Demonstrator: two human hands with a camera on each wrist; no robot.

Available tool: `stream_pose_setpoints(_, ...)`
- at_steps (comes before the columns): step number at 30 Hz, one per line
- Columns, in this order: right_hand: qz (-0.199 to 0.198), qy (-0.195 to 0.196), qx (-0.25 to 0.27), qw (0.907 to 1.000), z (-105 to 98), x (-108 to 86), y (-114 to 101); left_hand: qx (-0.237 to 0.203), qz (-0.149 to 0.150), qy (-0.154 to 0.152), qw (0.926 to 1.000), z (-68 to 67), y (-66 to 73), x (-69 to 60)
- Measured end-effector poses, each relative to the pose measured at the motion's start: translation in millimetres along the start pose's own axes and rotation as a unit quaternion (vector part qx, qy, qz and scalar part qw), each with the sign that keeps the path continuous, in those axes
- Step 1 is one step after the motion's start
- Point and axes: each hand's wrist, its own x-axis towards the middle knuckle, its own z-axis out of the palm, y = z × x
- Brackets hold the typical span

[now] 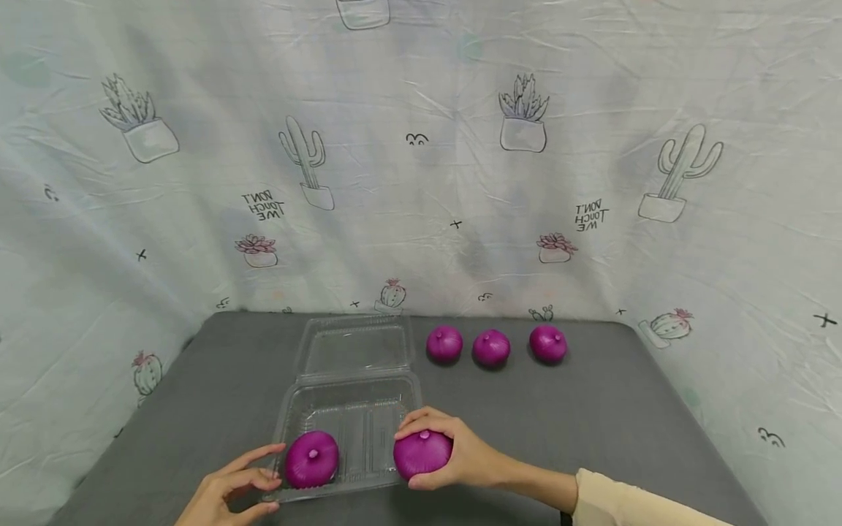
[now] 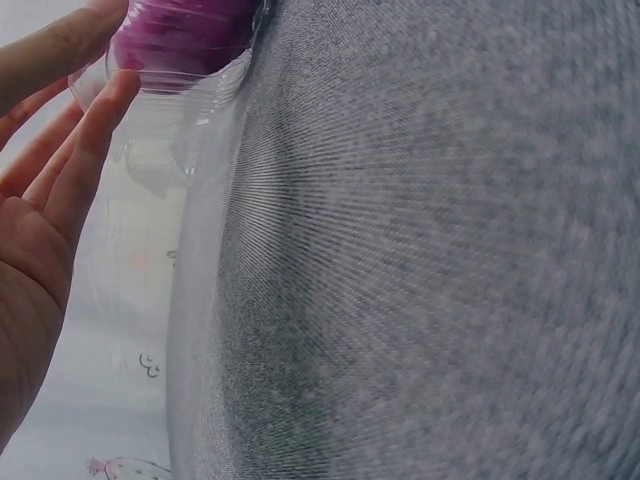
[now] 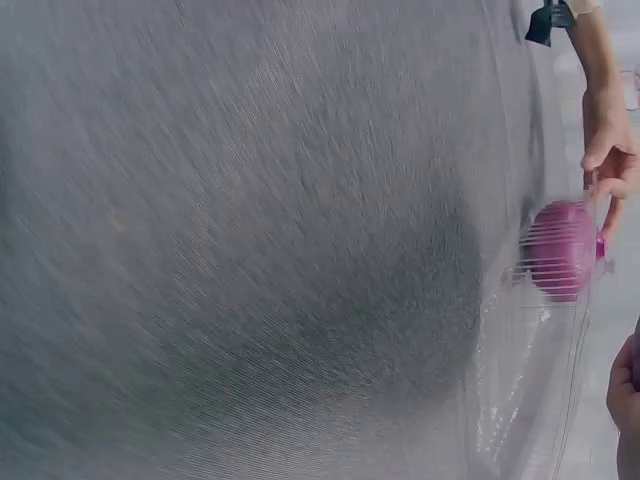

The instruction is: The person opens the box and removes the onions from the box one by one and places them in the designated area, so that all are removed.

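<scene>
A clear plastic clamshell container lies in front, its lid folded back on the table. One purple onion sits in the left part of the base; it shows through the ribbed wall in both wrist views. At the left rim, my left hand touches the container with fingers and thumb spread apart. My right hand grips a second purple onion over the base's right side, fingers over its top and thumb at the near side. The right wrist view catches only part of this hand.
Three more purple onions, one left, one middle and one right, stand in a row near the back of the grey table. A white curtain printed with cacti hangs around the table.
</scene>
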Motion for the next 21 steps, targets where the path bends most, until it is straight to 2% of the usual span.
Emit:
stream_pose_setpoints(5, -0.020, 0.047, -0.017, 0.9985, -10.7, -18.8, -3.7, 0.015, -0.004, -0.004, 0.9999, -1.5, 0.2, -0.1)
stream_pose_setpoints(9, -0.017, 0.084, -0.039, 0.9956, -20.2, -32.4, -3.8, 0.020, -0.009, -0.003, 0.9998, -3.0, 0.2, -0.4)
stream_pose_setpoints(14, -0.012, 0.095, -0.066, 0.9932, -25.1, -52.2, 3.2, 0.003, 0.011, -0.003, 0.9999, -1.9, -2.0, -0.3)
stream_pose_setpoints(16, 0.001, 0.102, -0.068, 0.9924, -24.9, -60.2, 6.1, 0.001, 0.016, -0.004, 0.9999, -1.1, -2.6, -0.2)
stream_pose_setpoints(18, 0.012, 0.110, -0.068, 0.9915, -24.2, -66.8, 8.4, 0.002, 0.015, -0.004, 0.9999, -0.6, -2.5, 0.0)
stream_pose_setpoints(21, 0.006, 0.113, -0.071, 0.9910, -22.5, -73.3, 10.2, 0.011, 0.005, -0.003, 0.9999, -0.9, -1.8, 0.5)
